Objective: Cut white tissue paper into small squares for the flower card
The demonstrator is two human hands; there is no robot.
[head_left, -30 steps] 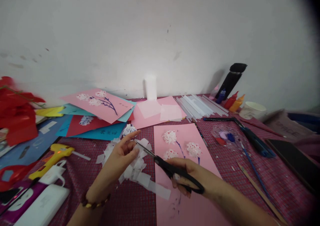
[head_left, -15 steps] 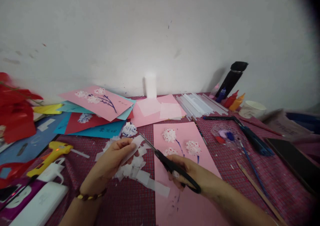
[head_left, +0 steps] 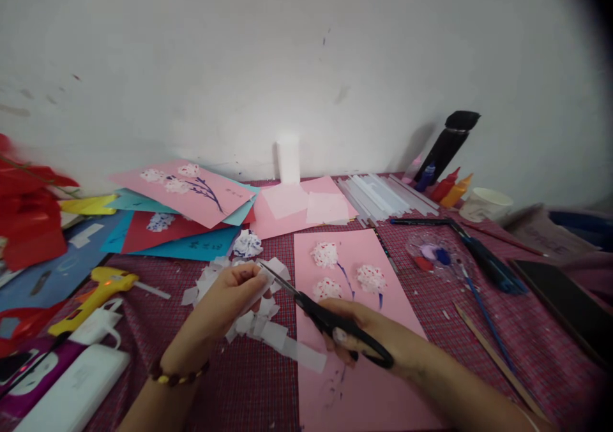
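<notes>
My left hand (head_left: pixel 230 298) pinches a strip of white tissue paper (head_left: pixel 258 288) above a heap of cut white paper squares (head_left: pixel 258 327). My right hand (head_left: pixel 368 339) grips black-handled scissors (head_left: pixel 330 320), whose blades point left and meet the strip at my left fingertips. Under my right hand lies a pink card (head_left: pixel 354 330) with three white paper blossoms on painted blue stems.
A yellow glue gun (head_left: pixel 96 291) and a white box (head_left: pixel 71 397) lie at the left. Coloured cards (head_left: pixel 182 215) are stacked at the back. A paint palette (head_left: pixel 431 253), brushes, paint bottles (head_left: pixel 447 189), a cup (head_left: pixel 486 205) and a black bottle (head_left: pixel 447 145) sit at the right.
My left hand closed from spread fingers onto the white strip. The scissors' blades came up to the strip and closed on it.
</notes>
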